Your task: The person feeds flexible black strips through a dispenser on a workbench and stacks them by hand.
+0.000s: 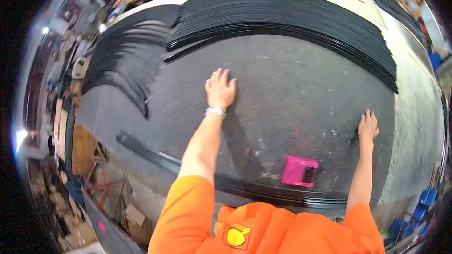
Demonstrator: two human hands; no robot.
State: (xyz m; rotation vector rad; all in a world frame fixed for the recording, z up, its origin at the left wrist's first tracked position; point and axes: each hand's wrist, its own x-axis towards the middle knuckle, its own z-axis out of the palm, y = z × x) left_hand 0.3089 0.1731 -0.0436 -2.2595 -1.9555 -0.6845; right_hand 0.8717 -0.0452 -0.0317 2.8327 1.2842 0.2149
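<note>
My left hand is over the middle of the dark worktable, fingers spread and holding nothing. My right hand is near the table's right side, its fingers stretched out with nothing visible in them. Whether either palm touches the surface, I cannot tell. Beyond both hands lies a thick stack of long black strips, with one strip slightly apart at its near left end. Several more long strips run along the near edge, partly hidden behind my left arm. A pink, flat object with a dark rectangular patch lies between my arms.
At the left of the table, a second batch of black strips lies fanned out. A pale surface borders the table on the right. Blue containers stand low at the right, and a red metal frame is below at the left.
</note>
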